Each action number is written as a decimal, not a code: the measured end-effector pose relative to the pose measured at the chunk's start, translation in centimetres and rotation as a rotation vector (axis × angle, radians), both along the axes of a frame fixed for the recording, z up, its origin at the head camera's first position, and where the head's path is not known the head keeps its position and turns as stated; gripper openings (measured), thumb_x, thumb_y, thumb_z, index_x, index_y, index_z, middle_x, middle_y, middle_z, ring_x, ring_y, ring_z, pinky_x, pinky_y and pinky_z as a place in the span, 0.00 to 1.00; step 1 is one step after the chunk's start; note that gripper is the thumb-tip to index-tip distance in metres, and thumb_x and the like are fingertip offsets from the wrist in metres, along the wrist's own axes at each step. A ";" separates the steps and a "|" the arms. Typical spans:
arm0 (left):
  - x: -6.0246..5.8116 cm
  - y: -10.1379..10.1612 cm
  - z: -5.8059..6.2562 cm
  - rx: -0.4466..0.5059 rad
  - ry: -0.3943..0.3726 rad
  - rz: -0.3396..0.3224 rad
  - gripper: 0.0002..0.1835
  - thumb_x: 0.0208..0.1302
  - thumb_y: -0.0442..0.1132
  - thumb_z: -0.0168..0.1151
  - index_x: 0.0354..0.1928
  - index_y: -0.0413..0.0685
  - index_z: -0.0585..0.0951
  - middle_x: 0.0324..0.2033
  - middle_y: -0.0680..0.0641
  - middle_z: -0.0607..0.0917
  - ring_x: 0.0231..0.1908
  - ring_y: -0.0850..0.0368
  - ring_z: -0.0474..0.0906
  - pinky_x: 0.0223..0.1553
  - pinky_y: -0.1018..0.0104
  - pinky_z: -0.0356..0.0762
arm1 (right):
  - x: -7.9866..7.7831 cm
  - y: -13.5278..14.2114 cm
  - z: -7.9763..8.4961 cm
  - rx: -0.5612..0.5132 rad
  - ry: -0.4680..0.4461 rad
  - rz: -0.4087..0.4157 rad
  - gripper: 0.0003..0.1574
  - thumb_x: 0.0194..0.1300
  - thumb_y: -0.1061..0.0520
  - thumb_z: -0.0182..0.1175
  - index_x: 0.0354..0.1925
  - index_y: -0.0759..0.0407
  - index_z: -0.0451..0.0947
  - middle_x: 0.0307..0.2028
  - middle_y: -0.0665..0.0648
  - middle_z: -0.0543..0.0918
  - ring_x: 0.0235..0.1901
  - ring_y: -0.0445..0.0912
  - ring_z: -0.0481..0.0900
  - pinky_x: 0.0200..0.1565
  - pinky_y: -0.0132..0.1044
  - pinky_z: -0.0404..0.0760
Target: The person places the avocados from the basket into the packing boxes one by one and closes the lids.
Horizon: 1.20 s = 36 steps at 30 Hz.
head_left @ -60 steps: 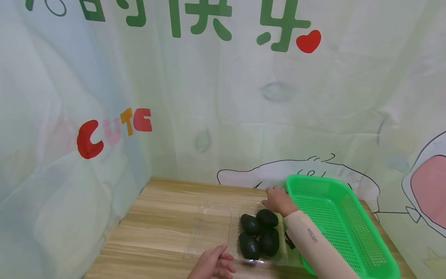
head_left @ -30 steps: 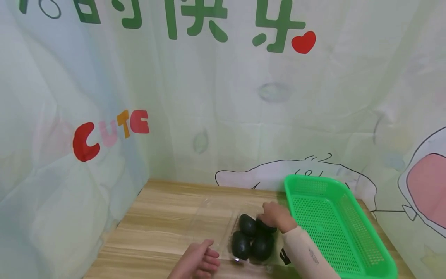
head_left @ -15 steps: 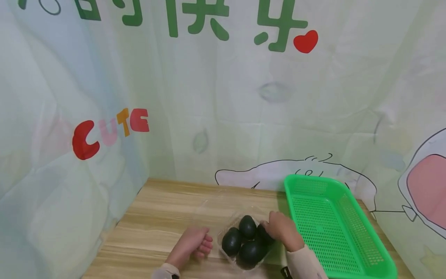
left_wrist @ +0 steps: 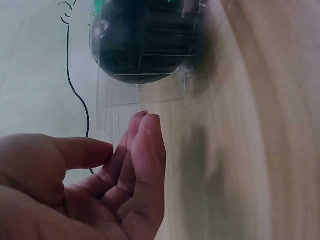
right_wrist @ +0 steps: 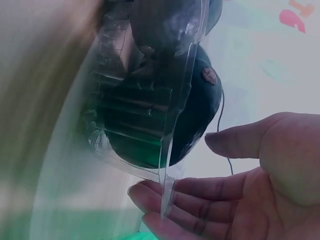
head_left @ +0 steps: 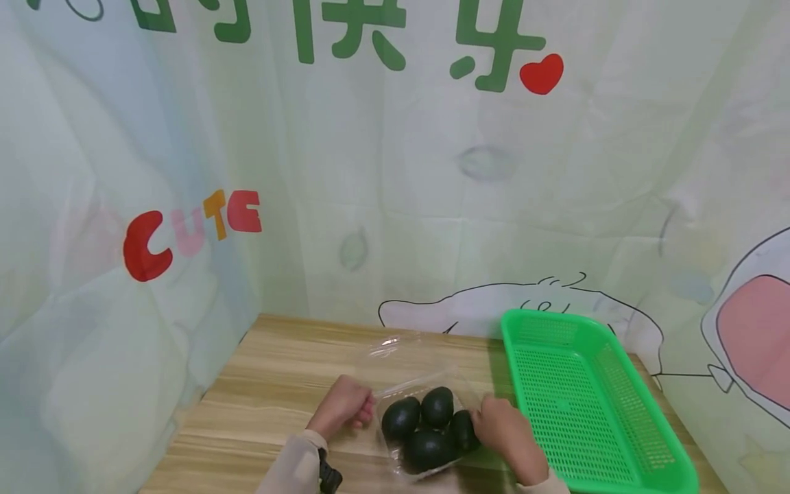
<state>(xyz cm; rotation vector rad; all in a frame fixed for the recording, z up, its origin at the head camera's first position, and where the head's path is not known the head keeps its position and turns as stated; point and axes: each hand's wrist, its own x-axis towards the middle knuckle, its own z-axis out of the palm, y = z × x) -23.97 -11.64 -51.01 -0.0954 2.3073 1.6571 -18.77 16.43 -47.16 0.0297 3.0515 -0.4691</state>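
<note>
A clear plastic clamshell container (head_left: 395,470) stands on the table, turned at an angle, its clear lid (head_left: 395,357) folded back behind it. Several dark avocados (head_left: 401,418) fill its tray. At the tray's left corner, my left hand (head_left: 347,405) pinches the plastic edge between thumb and fingers. The right hand (head_left: 503,429) holds the opposite edge. In the right wrist view its fingers (right_wrist: 200,205) lie beneath the rim, with the thumb above and beside an avocado (right_wrist: 200,100). Close to the left fingertips (left_wrist: 150,125), the left wrist view shows another avocado (left_wrist: 140,40) through the plastic.
A green perforated plastic basket (head_left: 518,370) stands right of the container, close to my right forearm. The wooden table (head_left: 278,370) meets a printed cloth backdrop (head_left: 345,171) at the back and left. A dark band (head_left: 329,473) circles my left wrist.
The container has turned clockwise, its right side coming nearer. My right hand has come down from the far corner along with it. My left hand has moved up to the container's left edge.
</note>
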 end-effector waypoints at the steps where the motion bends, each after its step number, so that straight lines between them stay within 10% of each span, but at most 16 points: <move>1: -0.3 0.1 0.1 -0.005 0.004 -0.001 0.12 0.57 0.28 0.46 0.27 0.33 0.80 0.19 0.43 0.83 0.15 0.60 0.75 0.14 0.72 0.71 | 0.3 0.0 0.0 -0.004 -0.001 -0.006 0.16 0.65 0.49 0.56 0.27 0.60 0.73 0.25 0.62 0.79 0.25 0.54 0.79 0.24 0.50 0.73; 17: -3.6 0.8 0.1 -0.013 -0.047 -0.023 0.13 0.59 0.32 0.48 0.25 0.38 0.81 0.16 0.50 0.78 0.15 0.60 0.70 0.18 0.68 0.73 | 3.1 0.0 -1.9 -0.173 -0.003 -0.094 0.21 0.64 0.55 0.57 0.49 0.71 0.73 0.38 0.67 0.83 0.36 0.59 0.82 0.34 0.52 0.79; 36: -5.2 2.0 0.2 -0.020 -0.082 0.026 0.12 0.65 0.35 0.50 0.36 0.32 0.80 0.24 0.43 0.85 0.19 0.58 0.78 0.25 0.64 0.82 | 4.1 0.8 -3.2 -0.428 0.026 -0.068 0.21 0.65 0.58 0.56 0.51 0.72 0.71 0.19 0.50 0.76 0.17 0.41 0.73 0.24 0.37 0.71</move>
